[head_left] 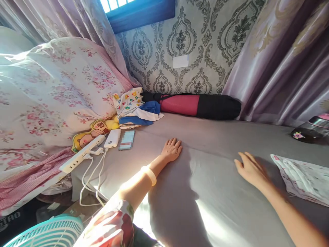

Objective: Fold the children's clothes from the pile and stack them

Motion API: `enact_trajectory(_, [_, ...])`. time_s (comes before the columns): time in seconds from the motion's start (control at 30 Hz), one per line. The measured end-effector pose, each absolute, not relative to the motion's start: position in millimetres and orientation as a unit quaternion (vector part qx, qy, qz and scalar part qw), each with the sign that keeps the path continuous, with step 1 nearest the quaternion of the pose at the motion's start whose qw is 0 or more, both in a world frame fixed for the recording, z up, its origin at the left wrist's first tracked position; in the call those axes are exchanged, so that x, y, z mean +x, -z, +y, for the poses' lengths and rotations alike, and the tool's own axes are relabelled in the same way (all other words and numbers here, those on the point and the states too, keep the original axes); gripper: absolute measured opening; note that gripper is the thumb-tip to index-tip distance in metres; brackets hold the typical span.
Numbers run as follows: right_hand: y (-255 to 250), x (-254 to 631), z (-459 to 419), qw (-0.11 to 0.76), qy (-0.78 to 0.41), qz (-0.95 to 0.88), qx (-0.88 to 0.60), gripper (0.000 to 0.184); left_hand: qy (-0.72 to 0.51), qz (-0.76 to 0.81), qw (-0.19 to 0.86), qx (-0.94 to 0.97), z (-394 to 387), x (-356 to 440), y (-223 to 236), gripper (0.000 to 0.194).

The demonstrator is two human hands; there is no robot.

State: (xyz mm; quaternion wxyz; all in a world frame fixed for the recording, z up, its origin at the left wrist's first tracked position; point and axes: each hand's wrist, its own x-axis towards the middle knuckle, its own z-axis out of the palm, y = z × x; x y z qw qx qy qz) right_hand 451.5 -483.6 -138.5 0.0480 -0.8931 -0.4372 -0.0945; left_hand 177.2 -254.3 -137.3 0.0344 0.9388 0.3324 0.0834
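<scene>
My left hand [171, 150] rests palm down on the grey sheet [216, 171], fingers stretched out and holding nothing. A pale bangle [149, 175] circles that wrist. Off to the right, my right hand [250, 168] is held over the sheet with its fingers extended and nothing in them; whether it touches the cloth I cannot tell. Closest to it lies a folded white patterned cloth [303, 176]. To the left of my left hand is a phone [127, 140], beside a white power bank [112, 138].
A power strip [82, 153] with white cables stands at the left edge, near a teal fan [46, 233]. Folded clothes [138, 109] and a long black-and-red bag [190, 104] lie along the wall. A glass pot [312, 130] sits at the right by the curtain [280, 68].
</scene>
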Motion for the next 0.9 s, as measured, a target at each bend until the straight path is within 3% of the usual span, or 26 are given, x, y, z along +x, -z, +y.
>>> enact_trajectory(0.37, [147.2,301.7,-414.8,0.086,0.05,-0.628,-0.772,0.047,-0.096,0.285,0.013,0.954,-240.6,175.1,132.3,0.044])
enact_trajectory(0.6, [158.9,294.2,-419.7,0.116,0.085,-0.63,-0.763,0.046,-0.136,0.279,0.267,0.912,-180.2,154.6,118.6,0.029])
enact_trajectory(0.7, [159.9,293.9,-420.2,0.128,0.092,-0.625,-0.764,0.046,-0.241,0.437,0.247,0.83,-139.5,129.7,102.5,0.025])
enact_trajectory(0.9, [157.5,291.4,-420.5,0.149,0.095,-0.622,-0.763,0.046,-0.337,0.609,0.124,0.707,-71.8,62.0,51.2,0.033])
